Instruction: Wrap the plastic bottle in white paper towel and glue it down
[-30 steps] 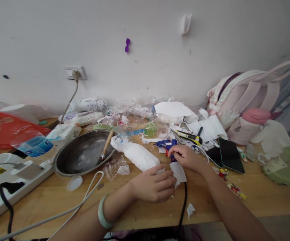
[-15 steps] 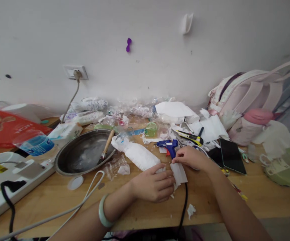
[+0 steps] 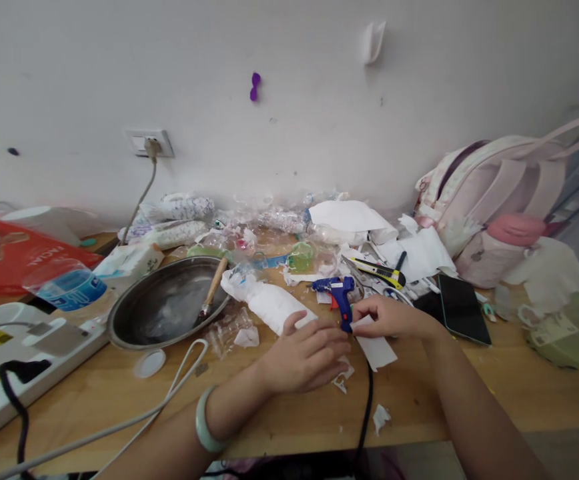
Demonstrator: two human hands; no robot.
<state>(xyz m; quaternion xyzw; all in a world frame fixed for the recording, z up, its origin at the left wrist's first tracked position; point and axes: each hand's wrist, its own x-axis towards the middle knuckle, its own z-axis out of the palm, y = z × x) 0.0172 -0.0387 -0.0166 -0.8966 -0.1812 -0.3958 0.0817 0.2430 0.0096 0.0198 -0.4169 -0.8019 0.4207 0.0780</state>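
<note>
My left hand (image 3: 307, 353), with a pale green bangle on its wrist, hovers palm down near the lower end of a white paper-wrapped bottle (image 3: 274, 303). Its fingers are spread and nothing shows in them. My right hand (image 3: 387, 319) pinches a small white paper strip (image 3: 378, 352) between thumb and fingers. The strip hangs down toward the wooden table. Just left of my right fingertips lies a blue glue gun (image 3: 340, 293), its black cord running to the table's front edge.
A metal basin (image 3: 114, 327) with a wooden-handled brush (image 3: 214, 287) stands left, beside a power strip (image 3: 54, 373). Yellow cutter (image 3: 377, 270), scissors, white paper and a phone (image 3: 462, 310) lie right. Plastic bottles line the wall. A pink backpack (image 3: 499, 173) is at the back right.
My right hand has moved slightly right with the paper strip, away from the glue gun's handle. My left hand has shifted a little left and its fingers have spread.
</note>
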